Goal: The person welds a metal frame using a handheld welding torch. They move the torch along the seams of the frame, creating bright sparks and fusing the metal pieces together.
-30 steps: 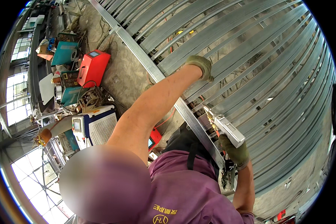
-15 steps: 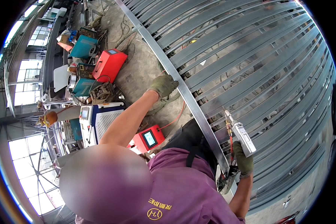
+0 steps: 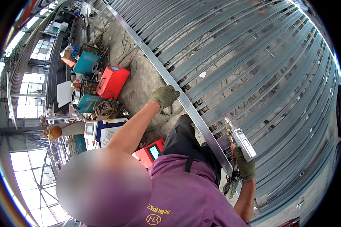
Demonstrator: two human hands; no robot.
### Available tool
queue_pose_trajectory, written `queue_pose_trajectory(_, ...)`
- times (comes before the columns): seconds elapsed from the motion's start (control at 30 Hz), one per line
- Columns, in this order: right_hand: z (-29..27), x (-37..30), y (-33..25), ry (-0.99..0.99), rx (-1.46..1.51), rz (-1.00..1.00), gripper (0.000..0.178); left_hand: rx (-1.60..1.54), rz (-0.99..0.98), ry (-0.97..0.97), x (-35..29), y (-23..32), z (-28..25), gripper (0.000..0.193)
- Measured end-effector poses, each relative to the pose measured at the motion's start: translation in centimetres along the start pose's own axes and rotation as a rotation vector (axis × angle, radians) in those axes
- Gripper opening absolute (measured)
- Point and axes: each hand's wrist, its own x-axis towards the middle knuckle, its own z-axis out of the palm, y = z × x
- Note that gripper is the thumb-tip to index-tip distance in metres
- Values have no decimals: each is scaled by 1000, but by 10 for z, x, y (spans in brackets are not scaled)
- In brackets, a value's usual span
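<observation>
Over there on the right, the right hand (image 3: 245, 165) grips a silver torch (image 3: 243, 144) above the near slats (image 3: 218, 109); the left hand (image 3: 165, 97) curls by the long bar (image 3: 194, 115), its hold unclear to me.

Left forearm (image 3: 134, 126) was bare, extended forward and to the right — wrist (image 3: 155, 104) nearly straight. Left hand (image 3: 165, 97), green-gloved, was curled into a loose fist, back uppermost. Right forearm (image 3: 247, 195), also bare, pointed forward; right hand (image 3: 245, 167), likewise gloved, was closed in a grip.
</observation>
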Motion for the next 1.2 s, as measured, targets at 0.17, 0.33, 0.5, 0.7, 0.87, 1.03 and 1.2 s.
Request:
queue_pose_trajectory(0.17, 21, 13, -5, 37, -100, -6, 34, -20, 39, -43, 43, 23, -15, 44)
queue_pose_trajectory(0.33, 58, 26, -31, 112, -103, -137, 32, 228, 365, -97, 145, -21, 14, 40)
queue_pose_trajectory(0.5, 89, 32, -75, 175, -150, -26, 32, 94, 424, -255, 176, 30, -7, 41)
queue_pose_trajectory(0.7, 108, 57, -124, 90, -221, 28, 34, 241, 537, -476, 214, 45, -5, 55)
queue_pose_trajectory(0.87, 98, 95, -159, -75, -304, 57, 33, 324, 478, -530, 221, 58, -11, 54)
queue_pose_trajectory(1.03, 87, 143, -180, -197, -368, 181, 33, 313, 476, -468, 230, 44, 9, 55)
queue_pose_trajectory(1.2, 75, 165, -143, -335, -76, 302, 44, 317, 363, -436, 225, 63, 0, 56)
